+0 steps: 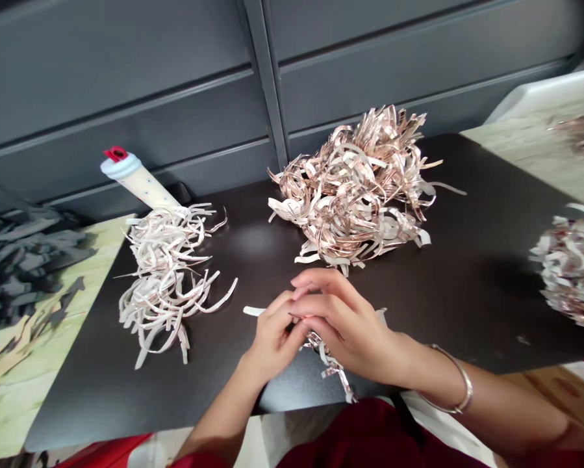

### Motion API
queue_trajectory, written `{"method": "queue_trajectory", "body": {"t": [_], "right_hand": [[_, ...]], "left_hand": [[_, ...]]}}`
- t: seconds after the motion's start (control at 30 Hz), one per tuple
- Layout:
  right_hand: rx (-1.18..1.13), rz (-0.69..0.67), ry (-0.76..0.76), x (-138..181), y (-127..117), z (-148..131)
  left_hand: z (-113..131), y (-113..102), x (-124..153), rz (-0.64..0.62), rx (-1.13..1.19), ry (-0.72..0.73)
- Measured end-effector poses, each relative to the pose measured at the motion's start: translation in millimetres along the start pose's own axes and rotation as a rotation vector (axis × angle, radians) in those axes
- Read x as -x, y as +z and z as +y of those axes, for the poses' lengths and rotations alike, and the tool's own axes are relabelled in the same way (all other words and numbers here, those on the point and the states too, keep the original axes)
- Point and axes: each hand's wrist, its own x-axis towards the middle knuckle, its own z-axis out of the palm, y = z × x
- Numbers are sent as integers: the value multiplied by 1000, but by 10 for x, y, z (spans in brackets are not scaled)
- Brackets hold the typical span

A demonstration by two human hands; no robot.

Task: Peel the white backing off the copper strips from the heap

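My left hand (pixel 275 335) and my right hand (pixel 340 325) meet low in the middle of the view, fingers curled together over a pale paper strip (pixel 253 311). Its end sticks out to the left, and the fingers hide its middle. Under my right hand hang curled strips with a coppery sheen (pixel 331 369). A large heap of curled copper-and-white strips (pixel 355 188) lies just beyond my fingertips. A looser, paler heap of strips (pixel 165 279) lies to the left of my hands.
All of this rests on a black board (pixel 467 292). A white tube with a red cap (pixel 138 179) lies behind the pale heap. Another strip heap (pixel 574 273) sits at the right edge, and dark grey cut pieces (pixel 23 260) lie at left. A grey panelled wall (pixel 126 97) stands behind.
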Motion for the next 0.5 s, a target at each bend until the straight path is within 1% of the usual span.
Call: {"method": "queue_trajectory", "body": {"t": [0.17, 0.27, 0.33, 0.43, 0.5], "right_hand": [[83, -184, -50, -36, -94, 21], [60, -240, -61, -47, -132, 38], [20, -201, -38, -36, -126, 53], [-26, -40, 7, -2, -81, 62], [-34, 36, 11, 20, -46, 55]], "left_hand": [[-42, -11, 54, -11, -131, 32], [-32, 0, 47, -24, -94, -9], [-13, 18, 26, -30, -19, -67], [18, 43, -7, 6, 86, -140], [35, 47, -23, 18, 118, -146]]}}
